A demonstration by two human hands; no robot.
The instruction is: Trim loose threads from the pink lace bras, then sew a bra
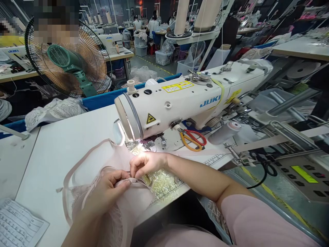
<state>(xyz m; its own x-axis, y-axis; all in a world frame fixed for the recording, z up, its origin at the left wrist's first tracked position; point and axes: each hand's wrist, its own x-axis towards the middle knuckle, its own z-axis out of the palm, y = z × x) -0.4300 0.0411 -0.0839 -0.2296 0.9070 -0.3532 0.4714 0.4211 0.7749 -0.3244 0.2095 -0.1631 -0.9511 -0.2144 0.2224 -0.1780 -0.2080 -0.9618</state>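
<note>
A pale pink lace garment [102,192] with a pink elastic band lies on the white sewing table [64,144], in front of the needle of a white Juki sewing machine [185,99]. My left hand [105,190] pinches the garment's edge with thumb and fingers closed. Just to its right, my right hand [145,164] also pinches the same pink edge, fingertips pressed together, close under the lit needle area [144,145]. A pink tape [257,142] runs in from the right toward the needle.
Orange and red scissors [192,139] lie behind the machine arm. A green fan [68,60] stands at the back left with white lace pieces [53,111] beside it. A printed sheet [17,224] lies at the front left. A control panel [303,175] sits at the right. Other people work far back.
</note>
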